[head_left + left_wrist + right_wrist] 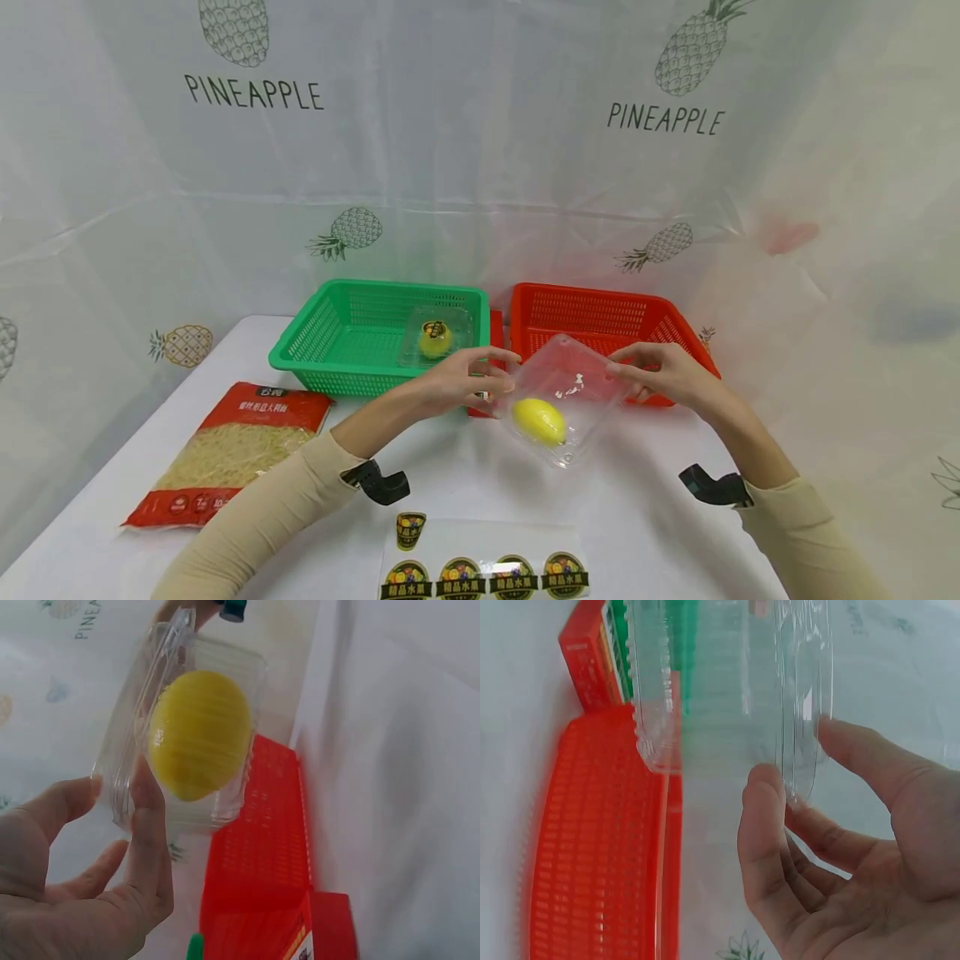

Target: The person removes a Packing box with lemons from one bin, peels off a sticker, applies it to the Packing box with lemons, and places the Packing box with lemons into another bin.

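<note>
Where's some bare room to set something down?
The tabletop is bare right of the sticker sheet and between that sheet and the green basket, whose left half is free. Crowded: the gap toward the red basket, holding a red box, and the left, under the pasta bag.

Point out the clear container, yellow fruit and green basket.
Clear container (576,398): head view, broad face.
Yellow fruit (201,735): left wrist view, middle of its side.
Green basket (360,383): head view, front wall.

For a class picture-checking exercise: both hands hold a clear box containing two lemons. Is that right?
Not quite: the clear box contains one lemon, not two, as the head view shows. The left hand and right hand do hold it.
</note>
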### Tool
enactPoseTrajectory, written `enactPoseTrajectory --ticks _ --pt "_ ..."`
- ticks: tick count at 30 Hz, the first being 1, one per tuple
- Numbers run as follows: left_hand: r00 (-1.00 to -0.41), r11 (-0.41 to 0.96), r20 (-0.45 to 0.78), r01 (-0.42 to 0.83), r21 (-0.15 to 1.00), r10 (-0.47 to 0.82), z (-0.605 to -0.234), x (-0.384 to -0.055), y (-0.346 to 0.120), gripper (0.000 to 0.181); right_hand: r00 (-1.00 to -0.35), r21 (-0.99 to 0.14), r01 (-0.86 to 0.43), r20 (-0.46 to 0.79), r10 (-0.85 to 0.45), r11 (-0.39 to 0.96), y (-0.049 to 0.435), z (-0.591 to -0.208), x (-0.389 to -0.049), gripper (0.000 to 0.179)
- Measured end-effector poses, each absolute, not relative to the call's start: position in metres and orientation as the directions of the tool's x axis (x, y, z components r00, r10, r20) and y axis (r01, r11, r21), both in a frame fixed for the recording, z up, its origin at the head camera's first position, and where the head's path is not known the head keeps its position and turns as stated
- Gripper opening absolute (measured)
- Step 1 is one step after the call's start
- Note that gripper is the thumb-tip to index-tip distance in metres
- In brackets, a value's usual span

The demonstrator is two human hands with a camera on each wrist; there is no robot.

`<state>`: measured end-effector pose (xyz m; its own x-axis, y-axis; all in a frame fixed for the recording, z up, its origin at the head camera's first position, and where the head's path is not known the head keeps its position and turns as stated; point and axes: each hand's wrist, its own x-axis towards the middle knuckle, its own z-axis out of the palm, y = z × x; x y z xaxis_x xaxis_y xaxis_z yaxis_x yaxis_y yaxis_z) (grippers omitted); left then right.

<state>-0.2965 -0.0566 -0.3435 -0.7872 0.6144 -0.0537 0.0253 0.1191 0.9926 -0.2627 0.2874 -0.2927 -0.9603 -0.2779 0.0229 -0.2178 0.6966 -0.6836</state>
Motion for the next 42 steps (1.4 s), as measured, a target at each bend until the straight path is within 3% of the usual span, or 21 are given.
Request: enactPoseTrajectory --ticks 11,23,29,42 --pt "-0.791 0.115 -0.087 -0.021 0.993 0.605 -0.346 -0.286 -0.094 0.054 -0.879 -0.752 -0.322 0.011 -0.477 0.575 0.269 -0.305 -0.250 0.038" --pt "-0.803 0.191 -0.100 0.017 0.982 0.587 -0.350 -0.285 -0.122 0.050 -0.804 -0.837 -0.310 -0.022 -0.594 0.451 0.249 -0.329 -0.253 0.046" --pt "-0.801 0.208 -0.098 0.033 0.978 0.591 -0.355 -0.286 -0.130 0.048 -0.799 -0.873 -0.266 -0.038 -0.600 0.410 0.234 -0.344 -0.255 0.056" --pt "-0.874 0.238 -0.067 0.057 0.970 0.481 -0.371 -0.287 -0.141 0.048 -0.800 -0.903 -0.144 -0.135 -0.585 0.405 0.218 -0.367 -0.252 0.063"
